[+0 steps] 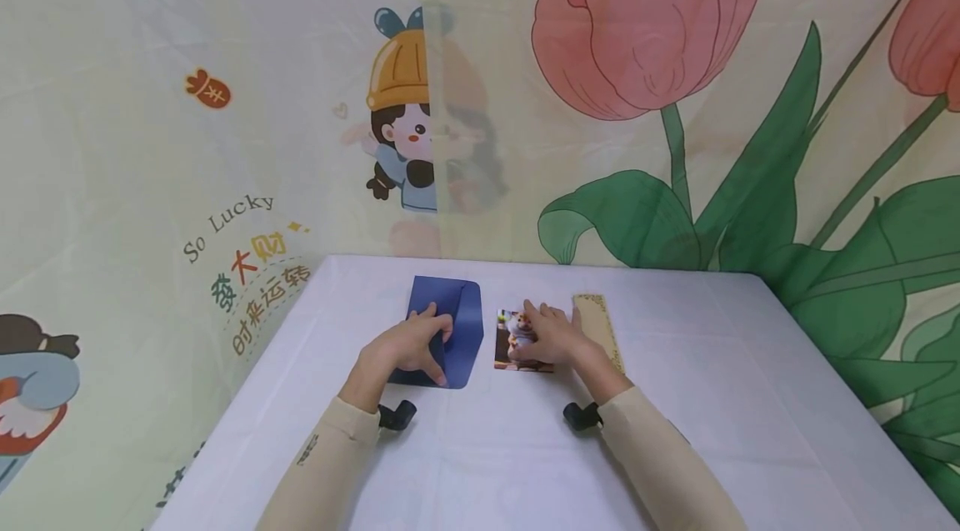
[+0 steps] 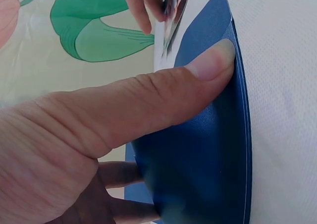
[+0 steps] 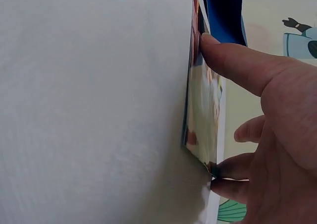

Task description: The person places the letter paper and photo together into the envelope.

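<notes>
My left hand (image 1: pixel 411 341) rests over a dark blue envelope (image 1: pixel 471 331) whose flap points right. In the left wrist view its thumb (image 2: pixel 210 63) presses the near edge of the envelope's front panel, and the other fingers touch farther along. My right hand (image 1: pixel 553 335) is spread over a small photo print (image 1: pixel 504 358) of an animal figure. In the right wrist view the thumb (image 3: pixel 210 40) lies on the photo near its left end, with fingertips at the far right corner. Photo and envelope are apart on the table.
A cream strip with a gold patterned border (image 1: pixel 592 310) lies just right of the photo, partly behind the right hand. A white cloth covers the table (image 1: pixel 480 464). Behind it hangs a printed curtain (image 1: pixel 480 231) with tulips and cartoon figures.
</notes>
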### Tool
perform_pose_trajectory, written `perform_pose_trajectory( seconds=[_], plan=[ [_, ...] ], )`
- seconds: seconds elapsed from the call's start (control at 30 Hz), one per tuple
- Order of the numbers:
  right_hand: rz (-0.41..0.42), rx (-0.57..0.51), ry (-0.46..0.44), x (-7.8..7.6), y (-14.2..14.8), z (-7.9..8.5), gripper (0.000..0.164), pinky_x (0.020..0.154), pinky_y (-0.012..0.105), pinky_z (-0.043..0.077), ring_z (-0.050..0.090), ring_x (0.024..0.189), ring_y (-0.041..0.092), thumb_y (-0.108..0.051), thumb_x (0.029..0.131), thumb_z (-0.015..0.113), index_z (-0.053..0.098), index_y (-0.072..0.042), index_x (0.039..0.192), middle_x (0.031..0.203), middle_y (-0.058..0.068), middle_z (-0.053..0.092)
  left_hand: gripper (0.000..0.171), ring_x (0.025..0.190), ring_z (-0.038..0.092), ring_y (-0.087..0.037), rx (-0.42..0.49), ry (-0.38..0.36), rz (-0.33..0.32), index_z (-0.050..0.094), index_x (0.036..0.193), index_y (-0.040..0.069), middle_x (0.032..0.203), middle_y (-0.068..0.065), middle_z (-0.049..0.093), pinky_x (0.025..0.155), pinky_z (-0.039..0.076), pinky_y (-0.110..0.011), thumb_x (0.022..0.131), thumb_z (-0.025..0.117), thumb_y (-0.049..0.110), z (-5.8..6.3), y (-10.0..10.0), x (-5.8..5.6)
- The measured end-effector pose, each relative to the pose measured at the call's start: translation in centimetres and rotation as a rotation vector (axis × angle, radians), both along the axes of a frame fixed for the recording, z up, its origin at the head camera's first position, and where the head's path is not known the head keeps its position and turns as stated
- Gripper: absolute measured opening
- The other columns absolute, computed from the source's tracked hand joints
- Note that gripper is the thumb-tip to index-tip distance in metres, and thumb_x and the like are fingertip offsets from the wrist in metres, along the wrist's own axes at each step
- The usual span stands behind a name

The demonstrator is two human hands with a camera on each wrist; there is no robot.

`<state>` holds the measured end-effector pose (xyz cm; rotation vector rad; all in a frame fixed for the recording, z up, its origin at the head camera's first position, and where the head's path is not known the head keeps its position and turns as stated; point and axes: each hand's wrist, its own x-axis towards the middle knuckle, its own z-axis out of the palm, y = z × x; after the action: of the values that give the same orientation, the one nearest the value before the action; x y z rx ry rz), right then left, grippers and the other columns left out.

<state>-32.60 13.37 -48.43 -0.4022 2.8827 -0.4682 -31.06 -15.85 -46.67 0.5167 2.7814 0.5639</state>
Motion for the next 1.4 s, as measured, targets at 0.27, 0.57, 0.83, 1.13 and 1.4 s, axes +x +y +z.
perform_pose_trajectory(
  seconds=[0.27,0.57,0.83,1.13,1.4],
  plan=[
    [-0.035,0.026,0.005,-0.1,0.9,0.1,0.108,0.124,0.072,0.000,0.033,0.153,0.045,-0.063,0.085,0.076,0.027,-0.010,0.164,0.164,0.024,0.039,0.061,0.152,0.017,-0.062,0.007,-0.014,0.001,0.050,0.097,0.021,0.171,-0.027,0.019,0.107,0.043,-0.071,0.064,0.101,0.029,0.0,0.1,0.1],
    [-0.060,0.049,0.048,-0.2,1.3,0.2,0.094,0.126,0.069,0.008,0.047,0.145,0.039,-0.056,0.081,0.084,0.047,-0.011,0.155,0.152,0.018,0.055,0.061,0.150,0.017,-0.065,0.012,0.002,-0.004,0.050,0.095,0.021,0.170,-0.029,0.020,0.110,0.037,-0.076,0.063,0.101,0.030,-0.2,-0.1,0.1],
    [-0.074,-0.005,0.099,-0.4,1.1,0.0,0.087,0.124,0.064,0.021,0.055,0.125,0.031,-0.049,0.075,0.091,0.058,-0.010,0.146,0.132,0.014,0.061,0.061,0.150,0.017,-0.066,0.020,0.004,-0.007,0.051,0.097,0.019,0.170,-0.029,0.019,0.109,0.037,-0.076,0.064,0.101,0.029,-0.3,-0.1,0.0],
    [-0.085,-0.232,0.098,-0.5,0.7,0.0,0.073,0.095,0.046,0.053,0.056,0.100,0.027,-0.020,0.072,0.096,0.063,0.000,0.135,0.121,0.019,0.054,0.061,0.150,0.016,-0.066,0.027,0.010,-0.009,0.051,0.095,0.019,0.170,-0.030,0.019,0.110,0.035,-0.077,0.063,0.101,0.028,-0.4,-0.1,0.1],
    [-0.124,-0.350,0.057,-0.9,0.8,-0.1,0.059,0.091,0.042,0.058,0.061,0.106,0.027,-0.005,0.080,0.087,0.064,0.002,0.134,0.122,0.019,0.065,0.061,0.150,0.014,-0.067,0.034,0.004,-0.012,0.050,0.095,0.019,0.169,-0.031,0.019,0.110,0.034,-0.078,0.063,0.101,0.028,-0.4,-0.1,0.1]
  ],
)
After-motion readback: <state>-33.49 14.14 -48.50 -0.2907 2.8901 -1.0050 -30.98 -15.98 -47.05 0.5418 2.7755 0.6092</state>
